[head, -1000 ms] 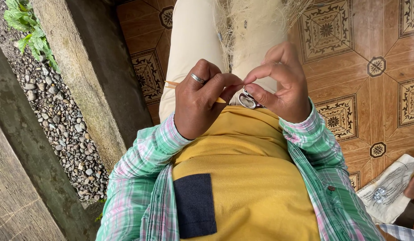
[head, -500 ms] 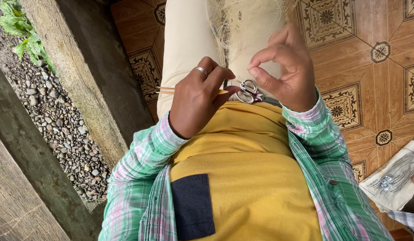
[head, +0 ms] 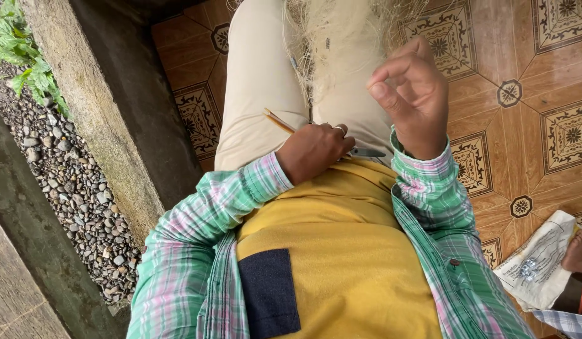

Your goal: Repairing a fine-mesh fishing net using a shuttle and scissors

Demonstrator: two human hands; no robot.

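Note:
My left hand rests on my lap with its fingers closed around a thin yellowish stick that pokes out to the upper left; a dark pointed end shows on the hand's right side. A ring sits on one finger. My right hand is raised above the lap, thumb and forefinger pinched together on fine pale thread of a net that lies over my beige trousers. The thread itself is too fine to follow.
Patterned brown floor tiles spread to the right. A concrete curb and a gravel strip run along the left. At the lower right lie a white printed bag and another person's foot.
My left hand has dropped down onto the lap with the stick. My right hand has moved up and to the right, away from the left hand.

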